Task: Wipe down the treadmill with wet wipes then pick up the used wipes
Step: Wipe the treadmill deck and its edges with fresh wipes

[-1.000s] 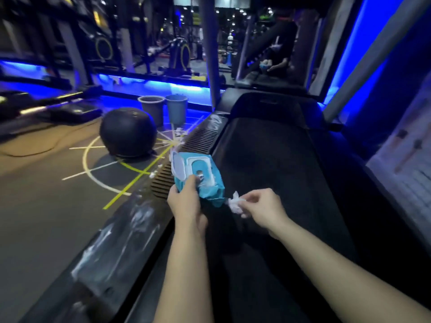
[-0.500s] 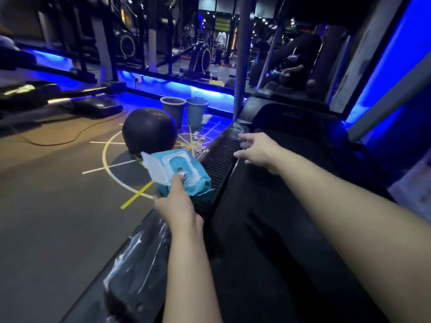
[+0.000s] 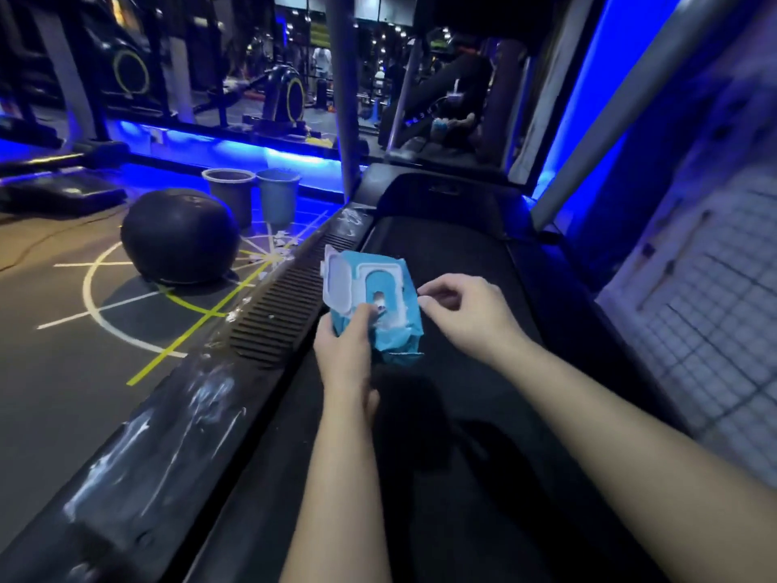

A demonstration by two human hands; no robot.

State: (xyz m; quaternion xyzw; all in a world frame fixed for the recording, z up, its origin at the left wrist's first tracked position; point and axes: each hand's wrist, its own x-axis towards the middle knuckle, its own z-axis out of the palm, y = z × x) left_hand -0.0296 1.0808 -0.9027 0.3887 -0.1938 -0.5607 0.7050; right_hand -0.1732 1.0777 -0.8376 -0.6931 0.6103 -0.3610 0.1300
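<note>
Centrally, the left hand (image 3: 347, 351) is gripping a crumpled teal wipe pack (image 3: 393, 340) with its white lid (image 3: 336, 277) open, the right hand (image 3: 466, 319) curling beside it, grasp unclear.

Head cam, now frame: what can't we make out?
- Head view, wipe pack opening: left hand thumb covers it; a wipe poking out or not, unclear.
- Head view, right hand grip: fingertips curled at the pack's edge; pinching anything, cannot tell.
- Head view, grey bucket and blue bucket: contents too small, dim.

hands (image 3: 342, 351) (image 3: 466, 313) 2; wipe pack (image 3: 391, 342) 1; buckets (image 3: 230, 199) (image 3: 277, 199) 2; ball (image 3: 181, 235) 1
</note>
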